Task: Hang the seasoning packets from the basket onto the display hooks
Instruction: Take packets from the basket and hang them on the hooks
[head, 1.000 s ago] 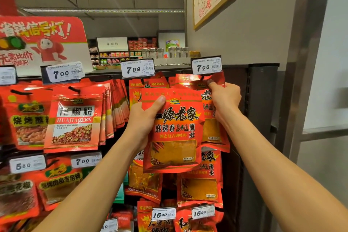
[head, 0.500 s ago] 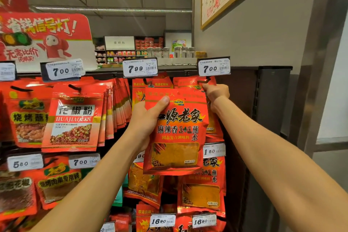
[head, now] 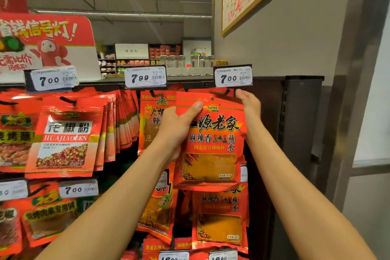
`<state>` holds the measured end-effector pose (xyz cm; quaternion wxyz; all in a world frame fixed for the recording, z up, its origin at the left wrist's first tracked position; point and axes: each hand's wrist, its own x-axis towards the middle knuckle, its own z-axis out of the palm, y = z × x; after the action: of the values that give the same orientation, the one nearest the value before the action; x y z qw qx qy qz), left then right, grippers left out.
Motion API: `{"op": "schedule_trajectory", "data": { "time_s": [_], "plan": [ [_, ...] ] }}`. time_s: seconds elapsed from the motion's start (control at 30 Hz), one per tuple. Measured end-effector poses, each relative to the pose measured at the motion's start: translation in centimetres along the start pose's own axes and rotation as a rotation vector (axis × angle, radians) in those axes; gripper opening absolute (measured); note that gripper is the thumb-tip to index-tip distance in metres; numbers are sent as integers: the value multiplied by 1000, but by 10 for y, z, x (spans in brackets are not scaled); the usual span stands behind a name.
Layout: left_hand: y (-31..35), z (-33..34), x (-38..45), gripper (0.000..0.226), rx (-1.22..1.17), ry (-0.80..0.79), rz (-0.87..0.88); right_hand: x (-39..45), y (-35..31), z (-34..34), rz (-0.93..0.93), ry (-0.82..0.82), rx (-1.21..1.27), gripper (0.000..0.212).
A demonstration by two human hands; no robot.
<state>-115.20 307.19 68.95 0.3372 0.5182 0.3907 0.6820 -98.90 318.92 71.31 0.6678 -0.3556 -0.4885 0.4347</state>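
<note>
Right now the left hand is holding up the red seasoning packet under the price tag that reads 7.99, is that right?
Not quite. In the head view the left hand holds the red seasoning packet under the price tag reading 7.00; the 7.99 tag is one hook to the left.

packet raised to hook | R hand now behind top edge

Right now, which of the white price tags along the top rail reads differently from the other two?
The middle white price tag reads 7.99; the left tag and the right tag both read 7.00.
</note>
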Motion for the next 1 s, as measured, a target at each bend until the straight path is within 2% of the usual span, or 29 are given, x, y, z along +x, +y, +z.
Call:
{"op": "schedule_trajectory", "data": {
  "time_s": [0.03, 0.07, 0.1, 0.13, 0.2, 0.27, 0.4, 0.73, 1.0],
  "plan": [
    [1, 6, 3, 13, 4, -5, 0, -15, -1, -12, 11, -57, 154, 14],
    [1, 12, 6, 13, 8, -9, -5, -31, -1, -27, 33, -147, 286, 15],
    [2, 19, 10, 14, 16, -11, -14, -45, 0, -41, 45, -234, 379, 27],
    [3, 25, 14, 15, 28, -9, -24, -55, -2, -51, 36, -282, 370, 42],
    [6, 35, 21, 16, 41, -3, -35, -64, -7, -61, -55, -246, 209, 52],
    [9, 43, 25, 17, 27, 13, -34, -63, -15, -59, -136, -177, 23, 36],
    [12, 48, 29, 18, 25, 25, -73, -52, -19, -49, -90, -58, -129, 21],
    [11, 49, 28, 14, 24, 56, -133, -49, -13, -40, -22, 6, -193, 23],
    [15, 51, 41, 14, 51, 78, -170, -42, -21, -31, -23, 28, -196, 35]
  ]
}}
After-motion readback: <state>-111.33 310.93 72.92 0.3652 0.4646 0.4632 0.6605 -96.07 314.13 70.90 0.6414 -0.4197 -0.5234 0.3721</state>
